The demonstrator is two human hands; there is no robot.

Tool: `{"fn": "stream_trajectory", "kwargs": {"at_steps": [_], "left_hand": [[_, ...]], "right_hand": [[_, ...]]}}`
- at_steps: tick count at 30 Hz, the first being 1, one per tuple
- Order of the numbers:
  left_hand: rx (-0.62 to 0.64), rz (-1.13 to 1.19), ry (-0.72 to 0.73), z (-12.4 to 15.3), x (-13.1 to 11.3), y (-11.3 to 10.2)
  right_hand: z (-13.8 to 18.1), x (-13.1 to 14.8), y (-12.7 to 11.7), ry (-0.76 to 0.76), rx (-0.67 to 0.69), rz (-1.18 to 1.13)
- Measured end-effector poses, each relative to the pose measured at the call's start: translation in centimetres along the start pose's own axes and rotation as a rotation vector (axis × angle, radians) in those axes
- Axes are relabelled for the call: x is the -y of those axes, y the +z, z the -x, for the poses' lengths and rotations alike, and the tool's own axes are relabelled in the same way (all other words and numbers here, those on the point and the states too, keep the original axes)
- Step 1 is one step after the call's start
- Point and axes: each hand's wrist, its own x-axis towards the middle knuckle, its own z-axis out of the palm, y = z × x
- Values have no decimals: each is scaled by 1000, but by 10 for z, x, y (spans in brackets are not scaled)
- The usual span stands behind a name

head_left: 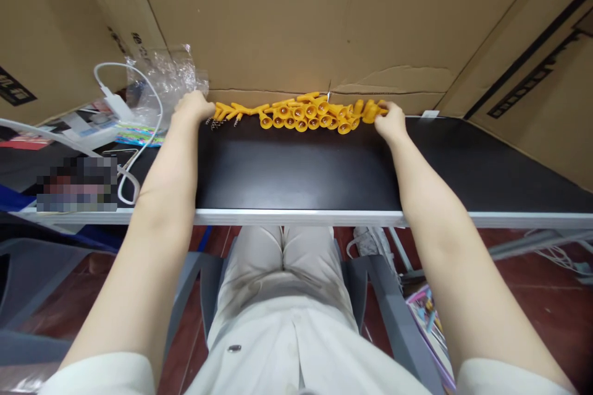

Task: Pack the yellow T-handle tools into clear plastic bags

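Observation:
A row of yellow, trumpet-shaped plastic pieces (306, 114) lies along the back of the black tabletop, against the cardboard. Several have round, cup-like mouths turned toward me. Toward the left the row thins into forked yellow stems, with small dark coils beneath them. My left hand (193, 106) is closed at the left end of the row, its fingertips partly hidden. At the opposite end, my right hand (391, 122) pinches the last yellow pieces between thumb and fingers. Both arms reach forward over the table edge.
Cardboard panels (278, 18) wall the back and sides. Crumpled clear plastic (162, 83), a white charger (118, 103) with its cable and a colourful packet (139, 134) lie at left. A metal rim (296, 217) edges the table. Below right stands a bin (428, 327).

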Motion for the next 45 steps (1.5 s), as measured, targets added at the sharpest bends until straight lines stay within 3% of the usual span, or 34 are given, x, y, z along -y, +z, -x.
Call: {"fn": "stream_trajectory", "kwargs": {"at_steps": [1,3,10,13,17,22,26,34,39,45], "left_hand": [[14,-10,-91,10,-4,2],[21,-43,-100,25,-10,8],[64,-58,171,15,5,51],[113,-28,240,7,11,63],[192,-44,252,4,10,68],[175,-59,248,3,7,67],[108,-16,226,8,2,63],[25,-1,191,28,-19,45],[-154,35,232,35,-31,32],[-195,271,158,35,-51,10]], "right_hand": [[-2,0,2,-3,28,15],[-6,4,4,-13,82,83],[-11,33,3,45,303,407],[-9,38,4,65,275,470],[-9,30,11,51,127,376],[-11,9,25,11,16,133],[-11,-3,29,-3,2,49],[-18,-11,27,129,-31,-83],[-22,-10,25,178,-22,-96],[-17,-4,19,195,-4,-32]]}}
